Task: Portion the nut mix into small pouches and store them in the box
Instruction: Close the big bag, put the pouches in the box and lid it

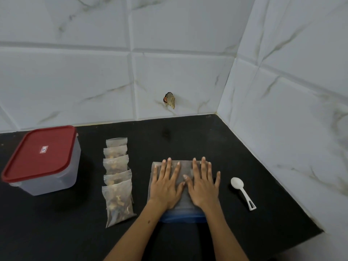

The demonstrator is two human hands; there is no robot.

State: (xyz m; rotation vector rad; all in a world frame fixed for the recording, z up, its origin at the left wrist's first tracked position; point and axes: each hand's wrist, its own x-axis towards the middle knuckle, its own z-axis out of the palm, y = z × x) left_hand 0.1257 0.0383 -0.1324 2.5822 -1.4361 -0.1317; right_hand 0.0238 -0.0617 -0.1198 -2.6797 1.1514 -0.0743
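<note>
- Nut mix: now portioned, as far as we can see, into five small pouches (117, 178) lying in an overlapping row on the black counter (188, 136), between the box and our hands.
- Large zip bag (185, 166): nearest item, flat on the counter in front of us, its blue zip edge toward us. It looks almost empty; we cannot tell whether any mix remains inside.
- Left hand (165, 185): palm down on the left half of the bag, fingers straight and spread, pressing rather than gripping.
- Right hand (202, 184): palm down on the right half, fingers likewise straight and spread; the two thumbs nearly meet at the bag's middle.
- Step in hand, by our judgement: flattening the spent bag, so portioning seems finished and storing has not begun.
- White spoon (243, 193): just right of the bag, bowl away from us, lying free.
- Pouch row: the nearest pouch is the fullest to our eye; the farthest looks thin, its contents unclear.
- Box (42, 162): clear plastic, far left, well apart from our hands, its red lid (40, 151) on.
- Next move, as we judge it: lift our hands off the bag, take the lid off the box, then carry the pouches across.
- Tiled wall (169, 53): behind the counter, with a small damaged spot (169, 100) low down.
</note>
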